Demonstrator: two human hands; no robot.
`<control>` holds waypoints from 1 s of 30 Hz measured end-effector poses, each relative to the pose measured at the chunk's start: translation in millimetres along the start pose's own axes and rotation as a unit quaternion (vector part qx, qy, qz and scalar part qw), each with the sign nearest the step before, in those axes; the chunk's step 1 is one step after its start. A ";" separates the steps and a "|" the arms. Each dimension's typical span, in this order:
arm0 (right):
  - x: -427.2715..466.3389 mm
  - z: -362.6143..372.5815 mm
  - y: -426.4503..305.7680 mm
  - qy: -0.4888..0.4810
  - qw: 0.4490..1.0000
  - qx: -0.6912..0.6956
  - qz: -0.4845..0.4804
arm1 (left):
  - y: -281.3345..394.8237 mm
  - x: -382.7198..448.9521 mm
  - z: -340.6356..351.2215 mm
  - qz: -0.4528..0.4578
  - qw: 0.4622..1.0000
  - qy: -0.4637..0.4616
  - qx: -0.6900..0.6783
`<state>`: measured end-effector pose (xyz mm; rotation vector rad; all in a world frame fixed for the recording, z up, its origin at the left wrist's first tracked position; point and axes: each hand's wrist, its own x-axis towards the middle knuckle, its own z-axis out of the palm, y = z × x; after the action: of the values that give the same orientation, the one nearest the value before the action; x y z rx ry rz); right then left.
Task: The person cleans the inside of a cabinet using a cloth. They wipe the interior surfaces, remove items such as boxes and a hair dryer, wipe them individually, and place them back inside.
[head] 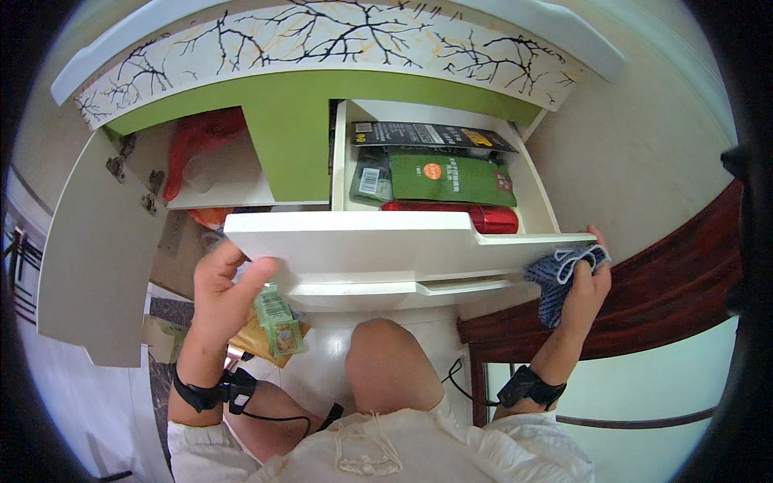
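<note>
An upper white drawer (362,244) is pulled out from a green and white cabinet. My left hand (226,290) is at the left end of its front, thumb on the near face and fingers behind the edge. At the right end, my right hand (584,290) holds a blue knitted bootie (551,287) with a white cord bow, pressed near the drawer's end. Inside the drawer are a dark printed package (432,136), a green packet (453,178), a dark packet with a barcode (371,178) and a shiny red cylindrical object (492,218).
A second drawer front (362,297) lies below. On the left, a cabinet door (96,259) stands open beside a red plastic bag (202,142). Green packets (281,329) and a golden-brown envelope (250,339) lie below my left hand. Dark red wooden furniture (652,296) is at right.
</note>
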<state>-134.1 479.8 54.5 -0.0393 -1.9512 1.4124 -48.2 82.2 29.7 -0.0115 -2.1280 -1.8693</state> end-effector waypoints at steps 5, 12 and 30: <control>13.1 -11.7 -41.1 -0.020 0.997 0.050 -0.048 | 15.3 24.7 -10.2 0.007 0.997 -0.021 -0.072; 63.8 46.9 -119.2 -0.324 0.902 -0.151 -0.243 | 55.2 94.0 -4.1 0.007 0.985 -0.173 0.026; 131.2 155.3 -51.1 -0.495 0.459 -0.603 -0.425 | 27.0 136.0 11.8 -0.037 0.970 -0.239 -0.034</control>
<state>-299.5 386.9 143.8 1.1511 -2.6821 -1.0873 -174.8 71.2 86.4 -0.4470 -2.3889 -2.1518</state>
